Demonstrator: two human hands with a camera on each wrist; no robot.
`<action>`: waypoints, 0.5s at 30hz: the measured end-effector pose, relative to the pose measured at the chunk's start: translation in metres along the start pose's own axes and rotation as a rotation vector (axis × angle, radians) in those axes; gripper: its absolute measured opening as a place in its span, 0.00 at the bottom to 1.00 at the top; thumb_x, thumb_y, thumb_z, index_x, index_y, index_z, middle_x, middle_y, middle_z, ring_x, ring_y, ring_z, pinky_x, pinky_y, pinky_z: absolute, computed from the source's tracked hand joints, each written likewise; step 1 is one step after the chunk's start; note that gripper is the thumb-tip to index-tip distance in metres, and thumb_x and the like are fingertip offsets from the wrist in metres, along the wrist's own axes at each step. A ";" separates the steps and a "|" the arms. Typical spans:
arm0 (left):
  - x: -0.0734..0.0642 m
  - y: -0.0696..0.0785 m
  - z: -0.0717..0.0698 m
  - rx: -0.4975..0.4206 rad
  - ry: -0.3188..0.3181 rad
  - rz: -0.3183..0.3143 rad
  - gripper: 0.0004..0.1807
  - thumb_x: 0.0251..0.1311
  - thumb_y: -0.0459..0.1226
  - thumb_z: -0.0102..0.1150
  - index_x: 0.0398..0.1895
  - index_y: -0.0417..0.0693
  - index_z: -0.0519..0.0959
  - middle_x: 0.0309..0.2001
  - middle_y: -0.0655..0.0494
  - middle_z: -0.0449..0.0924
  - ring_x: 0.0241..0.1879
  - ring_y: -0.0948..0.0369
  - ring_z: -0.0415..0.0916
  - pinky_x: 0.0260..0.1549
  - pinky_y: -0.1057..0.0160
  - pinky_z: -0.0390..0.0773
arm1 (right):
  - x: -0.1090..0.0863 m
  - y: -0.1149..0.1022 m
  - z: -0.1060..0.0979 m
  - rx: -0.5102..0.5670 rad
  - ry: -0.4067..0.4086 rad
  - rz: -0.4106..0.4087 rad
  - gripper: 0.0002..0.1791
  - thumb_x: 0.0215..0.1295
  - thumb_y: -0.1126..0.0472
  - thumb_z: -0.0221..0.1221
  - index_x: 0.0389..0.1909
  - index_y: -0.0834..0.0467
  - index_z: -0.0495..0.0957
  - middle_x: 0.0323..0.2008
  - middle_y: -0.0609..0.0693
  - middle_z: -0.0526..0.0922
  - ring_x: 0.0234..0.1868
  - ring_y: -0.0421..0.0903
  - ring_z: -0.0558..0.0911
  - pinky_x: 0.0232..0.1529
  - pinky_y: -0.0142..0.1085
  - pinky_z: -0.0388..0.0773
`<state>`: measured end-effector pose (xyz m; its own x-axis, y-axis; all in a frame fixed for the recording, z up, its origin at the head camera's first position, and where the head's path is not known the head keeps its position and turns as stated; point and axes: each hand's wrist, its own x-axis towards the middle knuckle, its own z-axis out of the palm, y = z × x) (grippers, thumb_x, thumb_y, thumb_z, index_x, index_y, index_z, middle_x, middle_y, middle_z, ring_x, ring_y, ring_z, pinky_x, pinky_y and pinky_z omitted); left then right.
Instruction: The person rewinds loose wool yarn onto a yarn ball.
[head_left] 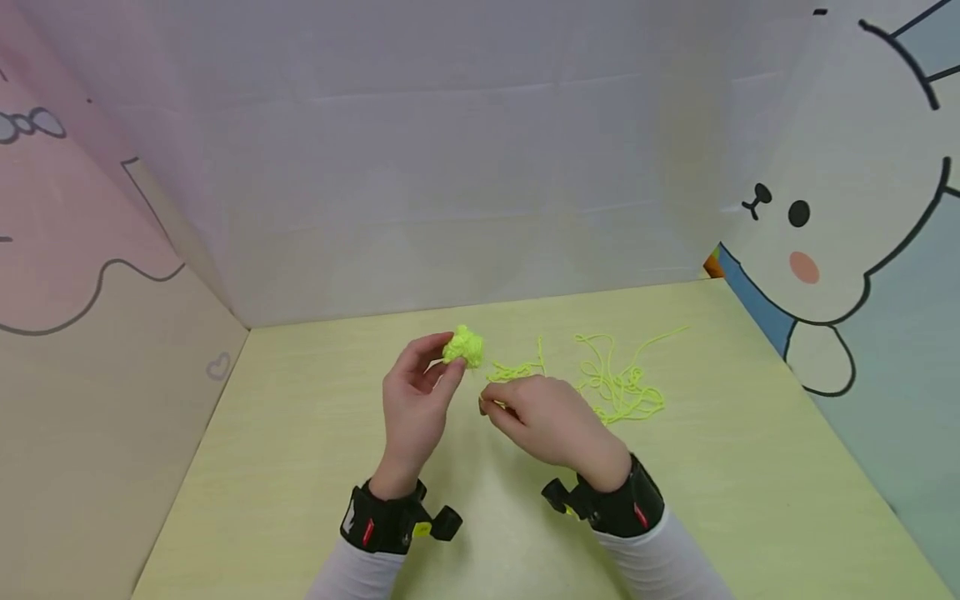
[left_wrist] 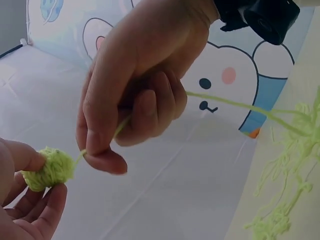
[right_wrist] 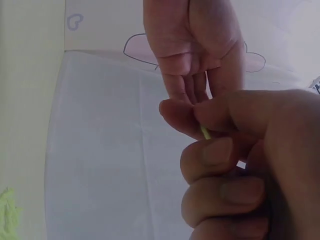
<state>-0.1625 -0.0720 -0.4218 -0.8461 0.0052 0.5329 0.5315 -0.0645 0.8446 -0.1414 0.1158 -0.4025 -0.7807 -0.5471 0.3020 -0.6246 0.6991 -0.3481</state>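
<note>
A small ball of neon-yellow yarn (head_left: 464,347) is pinched between the thumb and fingers of my left hand (head_left: 417,400), held above the table. From it a strand runs to my right hand (head_left: 551,419), which pinches the yarn between thumb and forefinger. In the left wrist view the yarn ball (left_wrist: 50,168) is at the lower left, and the strand (left_wrist: 122,127) passes through the curled right fingers and on toward the loose yarn. The right wrist view shows a short bit of strand (right_wrist: 205,132) at the right fingertips; the ball is hidden there.
Loose tangled yarn (head_left: 622,392) lies on the pale yellow table (head_left: 315,417), right of the hands. A smaller heap (head_left: 513,371) sits behind the right hand. A white sheet (head_left: 450,167) stands at the back, with cartoon-printed panels (head_left: 862,250) at the sides.
</note>
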 end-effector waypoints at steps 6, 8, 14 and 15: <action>0.006 0.017 0.003 0.112 0.010 0.030 0.18 0.57 0.18 0.60 0.52 0.31 0.78 0.48 0.40 0.76 0.48 0.52 0.74 0.45 0.68 0.80 | -0.007 0.000 -0.014 -0.011 0.136 -0.049 0.08 0.69 0.56 0.56 0.32 0.45 0.82 0.20 0.34 0.72 0.19 0.34 0.68 0.19 0.31 0.69; 0.007 0.026 0.006 0.138 -0.006 0.047 0.18 0.55 0.16 0.58 0.50 0.28 0.77 0.47 0.38 0.76 0.46 0.51 0.75 0.44 0.69 0.80 | -0.009 0.002 -0.019 -0.011 0.190 -0.070 0.07 0.67 0.57 0.57 0.31 0.46 0.83 0.19 0.34 0.71 0.19 0.34 0.67 0.18 0.31 0.67; 0.006 0.035 0.013 0.205 -0.064 0.046 0.17 0.53 0.17 0.60 0.47 0.29 0.79 0.46 0.38 0.77 0.44 0.51 0.76 0.43 0.71 0.80 | -0.013 0.003 -0.028 0.036 0.252 -0.146 0.07 0.64 0.60 0.58 0.31 0.47 0.83 0.22 0.36 0.73 0.20 0.34 0.66 0.19 0.30 0.66; 0.006 0.036 0.014 0.213 -0.066 0.043 0.16 0.53 0.17 0.61 0.47 0.30 0.79 0.45 0.38 0.77 0.44 0.51 0.76 0.43 0.72 0.80 | -0.013 0.003 -0.029 0.038 0.250 -0.158 0.07 0.64 0.60 0.58 0.31 0.47 0.83 0.22 0.36 0.73 0.21 0.34 0.66 0.19 0.30 0.67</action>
<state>-0.1473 -0.0603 -0.3874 -0.8221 0.0727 0.5647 0.5689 0.1458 0.8094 -0.1329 0.1386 -0.3817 -0.6474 -0.5143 0.5624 -0.7420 0.5940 -0.3109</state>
